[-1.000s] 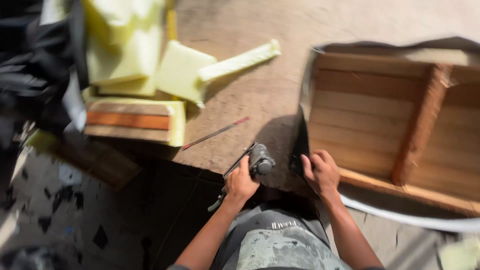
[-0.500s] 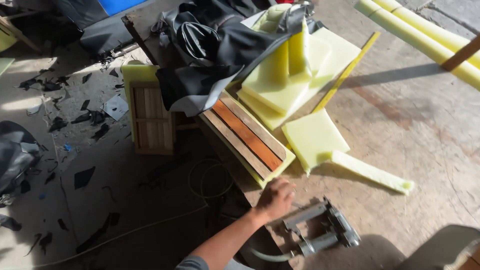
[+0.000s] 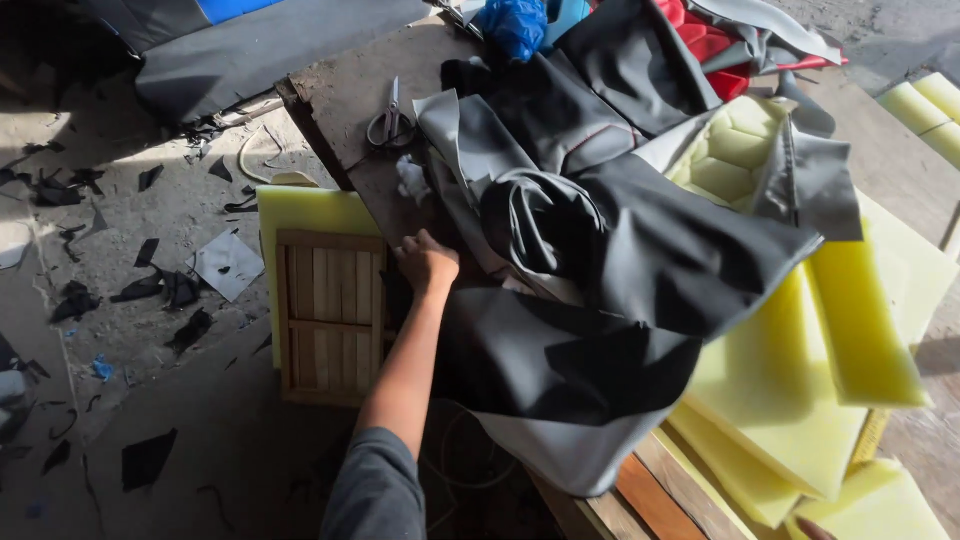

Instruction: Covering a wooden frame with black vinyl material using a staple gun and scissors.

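Observation:
My left hand (image 3: 426, 262) reaches out from a grey sleeve to the left edge of a wooden worktable (image 3: 340, 100). Its fingers are curled at the edge of a heap of dark grey leather-like fabric (image 3: 600, 250) piled on the table; whether they grip the fabric is hidden. Just left of the hand, a small wooden slatted frame (image 3: 328, 318) lies on a yellow foam sheet (image 3: 305, 212) on the floor. My right hand is out of sight.
Scissors (image 3: 390, 120) lie on the table beyond the hand. Yellow foam slabs (image 3: 850, 330) are stacked under the fabric at the right, with red fabric (image 3: 720, 50) and a blue bag (image 3: 515, 25) behind. Wooden boards (image 3: 640, 500) lie in front of the stack. Black scraps (image 3: 150, 290) litter the floor.
The view has swung left and closer over the fabric pile. My left hand has left the metal tool, now out of view, and reached up to the fabric's edge by the slatted frame.

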